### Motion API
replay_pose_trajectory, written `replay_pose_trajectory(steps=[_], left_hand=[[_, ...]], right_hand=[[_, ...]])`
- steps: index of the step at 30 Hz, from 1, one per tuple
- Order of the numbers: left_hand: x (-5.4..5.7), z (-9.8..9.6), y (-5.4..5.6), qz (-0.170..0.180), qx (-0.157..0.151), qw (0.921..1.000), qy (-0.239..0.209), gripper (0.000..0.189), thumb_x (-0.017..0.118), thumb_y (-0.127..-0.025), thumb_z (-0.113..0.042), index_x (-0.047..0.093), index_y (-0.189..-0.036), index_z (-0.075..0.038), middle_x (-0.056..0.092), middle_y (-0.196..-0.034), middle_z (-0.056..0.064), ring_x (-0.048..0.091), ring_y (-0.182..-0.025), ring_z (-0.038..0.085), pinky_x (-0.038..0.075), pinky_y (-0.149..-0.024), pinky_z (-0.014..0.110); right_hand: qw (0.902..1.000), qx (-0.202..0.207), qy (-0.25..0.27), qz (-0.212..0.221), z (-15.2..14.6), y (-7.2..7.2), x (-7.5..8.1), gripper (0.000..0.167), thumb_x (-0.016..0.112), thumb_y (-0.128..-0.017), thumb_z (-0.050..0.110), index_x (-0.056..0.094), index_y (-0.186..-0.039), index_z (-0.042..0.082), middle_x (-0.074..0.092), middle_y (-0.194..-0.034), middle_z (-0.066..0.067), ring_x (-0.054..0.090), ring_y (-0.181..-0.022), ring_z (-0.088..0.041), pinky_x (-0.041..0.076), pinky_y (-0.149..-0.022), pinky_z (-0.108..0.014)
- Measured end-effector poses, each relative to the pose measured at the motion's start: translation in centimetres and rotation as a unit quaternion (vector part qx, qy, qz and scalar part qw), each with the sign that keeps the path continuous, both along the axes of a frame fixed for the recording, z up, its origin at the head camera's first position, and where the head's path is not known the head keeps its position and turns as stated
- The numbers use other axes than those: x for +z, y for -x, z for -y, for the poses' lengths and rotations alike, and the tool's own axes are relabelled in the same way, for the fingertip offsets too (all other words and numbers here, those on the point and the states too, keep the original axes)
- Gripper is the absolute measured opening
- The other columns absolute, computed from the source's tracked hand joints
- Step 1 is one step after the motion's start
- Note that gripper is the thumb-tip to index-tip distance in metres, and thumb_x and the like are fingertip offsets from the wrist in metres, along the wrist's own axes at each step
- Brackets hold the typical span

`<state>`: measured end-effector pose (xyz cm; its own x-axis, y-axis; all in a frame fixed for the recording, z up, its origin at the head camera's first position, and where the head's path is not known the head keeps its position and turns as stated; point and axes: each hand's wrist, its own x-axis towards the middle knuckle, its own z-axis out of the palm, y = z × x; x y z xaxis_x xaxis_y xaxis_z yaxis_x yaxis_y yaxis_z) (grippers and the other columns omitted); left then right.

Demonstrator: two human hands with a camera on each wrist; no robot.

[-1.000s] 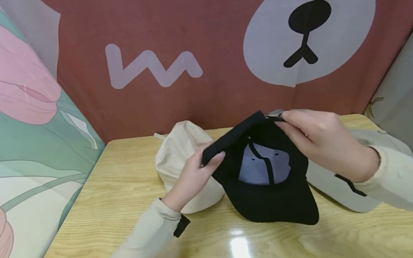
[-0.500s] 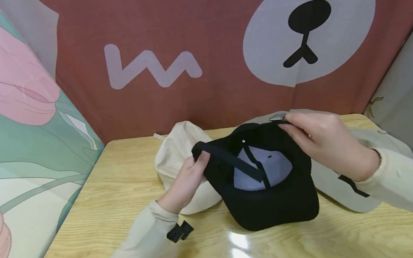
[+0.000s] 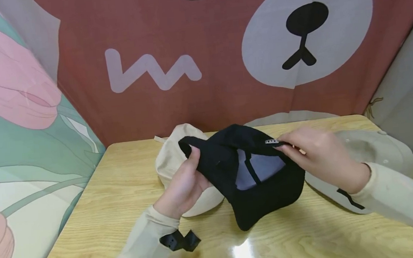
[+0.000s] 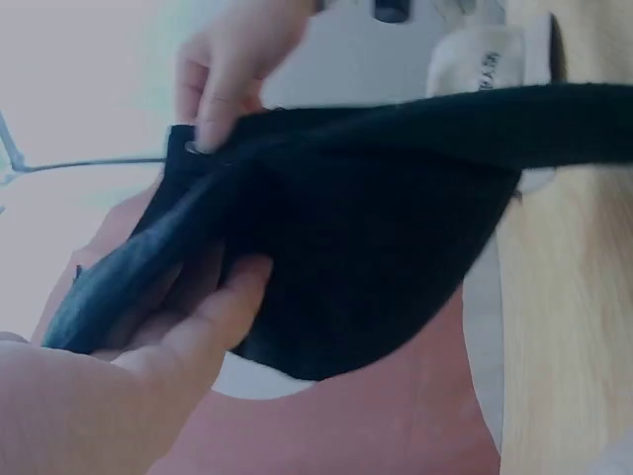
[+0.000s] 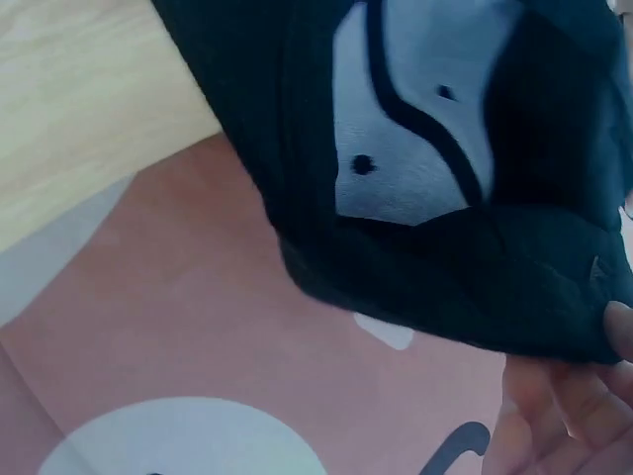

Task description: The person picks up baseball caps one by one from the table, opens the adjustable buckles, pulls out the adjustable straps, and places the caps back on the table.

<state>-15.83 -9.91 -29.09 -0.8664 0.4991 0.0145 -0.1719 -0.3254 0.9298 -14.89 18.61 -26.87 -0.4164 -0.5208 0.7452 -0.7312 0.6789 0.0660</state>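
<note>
A black baseball cap [image 3: 267, 205] is held above the table in the head view, its opening toward me and its brim low. Inside it, a blue-grey lining patch [image 3: 268, 168] shows. My left hand [image 3: 183, 183] grips the cap's left edge, thumb on the near side. At the other side, my right hand [image 3: 321, 152] pinches the edge beside a small metal buckle [image 3: 272, 141]. The left wrist view shows the left thumb [image 4: 232, 297] against the cap's black fabric. In the right wrist view, fingers [image 5: 564, 406] hold the cap's edge; whose hand cannot be told.
Behind the left hand, a cream cap [image 3: 179, 147] lies on the wooden table [image 3: 117, 200]. To the right, a beige-grey cap [image 3: 386, 151] sits partly behind the right forearm. A brown bear-print cloth [image 3: 225, 95] hangs at the table's back edge.
The cap has tilted and its right side has come down with the right hand. The strap that hung loose across the opening half a second ago is no longer seen there.
</note>
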Motion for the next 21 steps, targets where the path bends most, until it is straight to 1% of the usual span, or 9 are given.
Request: replay_pose_trajectory(steps=[2,7,10,13,14,16,18,20,21], left_hand=[[0.2,-0.1,-0.1,0.002,-0.001,0.9999,-0.016,0.072,0.028,-0.099,-0.055,0.029,-0.148,-0.002,0.043,-0.145,0.008,0.054,-0.118,0.013,0.044,-0.097,0.041],[0.3,-0.2,-0.3,-0.017,-0.007,0.999,-0.039,0.079,0.028,-0.098,-0.059,0.026,-0.15,0.001,0.041,-0.146,0.01,0.047,-0.126,0.017,0.036,-0.105,0.044],[0.3,-0.2,-0.5,-0.009,0.009,0.9988,-0.047,0.079,0.028,-0.098,-0.059,0.026,-0.15,-0.001,0.04,-0.147,0.01,0.045,-0.127,0.018,0.034,-0.106,0.044],[0.3,-0.1,-0.7,0.004,0.037,0.9979,-0.053,0.077,0.031,-0.097,-0.059,0.03,-0.149,-0.001,0.047,-0.141,0.006,0.047,-0.126,0.017,0.035,-0.105,0.042],[0.3,-0.1,-0.8,0.006,0.045,0.9974,-0.056,0.076,0.032,-0.097,-0.059,0.032,-0.147,-0.001,0.05,-0.138,0.004,0.048,-0.125,0.016,0.036,-0.105,0.041],[0.4,-0.2,-0.9,0.007,0.058,0.9963,-0.064,0.073,0.034,-0.097,-0.058,0.038,-0.143,-0.002,0.056,-0.131,0.002,0.05,-0.122,0.016,0.037,-0.103,0.04],[0.4,-0.2,-1.0,0.006,0.067,0.9951,-0.073,0.07,0.036,-0.096,-0.058,0.042,-0.139,-0.003,0.059,-0.126,-0.001,0.052,-0.121,0.015,0.038,-0.102,0.039],[0.5,-0.2,-1.1,0.005,0.073,0.9941,-0.08,0.068,0.037,-0.096,-0.058,0.044,-0.138,-0.005,0.059,-0.124,-0.002,0.052,-0.12,0.015,0.039,-0.102,0.038],[0.5,-0.2,-1.1,0.003,0.074,0.994,-0.081,0.069,0.037,-0.096,-0.058,0.043,-0.139,-0.004,0.059,-0.126,-0.002,0.052,-0.121,0.015,0.038,-0.102,0.038]], right_hand=[[0.9999,0.008,0.004,0.005,0.0,0.0,-0.4,0.056,0.035,-0.104,0.042,0.069,-0.088,0.001,0.067,-0.078,-0.006,0.062,-0.064,-0.017,0.049,-0.053,-0.034],[0.9997,0.012,0.017,0.014,0.2,0.1,-1.4,0.053,0.035,-0.105,0.042,0.069,-0.088,0.003,0.067,-0.079,-0.004,0.062,-0.068,-0.017,0.049,-0.056,-0.035],[0.9995,0.011,0.021,0.019,0.2,0.1,-2.1,0.053,0.036,-0.104,0.044,0.069,-0.092,0.004,0.068,-0.082,-0.004,0.063,-0.072,-0.017,0.05,-0.057,-0.034],[0.9987,0.005,0.02,0.046,0.1,0.0,-2.7,0.054,0.036,-0.102,0.049,0.068,-0.098,0.005,0.069,-0.088,-0.004,0.064,-0.075,-0.017,0.052,-0.057,-0.034],[0.998,0.0,0.019,0.06,0.0,-0.1,-2.9,0.053,0.039,-0.101,0.049,0.068,-0.101,0.005,0.069,-0.092,-0.004,0.065,-0.077,-0.017,0.052,-0.059,-0.035],[0.9956,-0.016,0.018,0.09,-0.2,-0.2,-3.3,0.04,0.053,-0.098,0.043,0.067,-0.105,0.006,0.069,-0.096,-0.004,0.064,-0.08,-0.018,0.053,-0.061,-0.037],[0.9918,-0.039,0.017,0.12,-0.4,-0.4,-3.7,0.031,0.069,-0.091,0.031,0.066,-0.109,0.006,0.068,-0.099,-0.004,0.063,-0.082,-0.018,0.053,-0.063,-0.038],[0.9867,-0.063,0.022,0.148,-0.5,-0.4,-4.2,0.036,0.079,-0.081,0.015,0.064,-0.112,0.004,0.067,-0.102,-0.007,0.062,-0.083,-0.02,0.052,-0.065,-0.04],[0.9835,-0.076,0.027,0.162,-0.5,-0.5,-4.4,0.04,0.08,-0.078,0.011,0.063,-0.113,0.003,0.066,-0.103,-0.008,0.062,-0.082,-0.021,0.051,-0.065,-0.04]])
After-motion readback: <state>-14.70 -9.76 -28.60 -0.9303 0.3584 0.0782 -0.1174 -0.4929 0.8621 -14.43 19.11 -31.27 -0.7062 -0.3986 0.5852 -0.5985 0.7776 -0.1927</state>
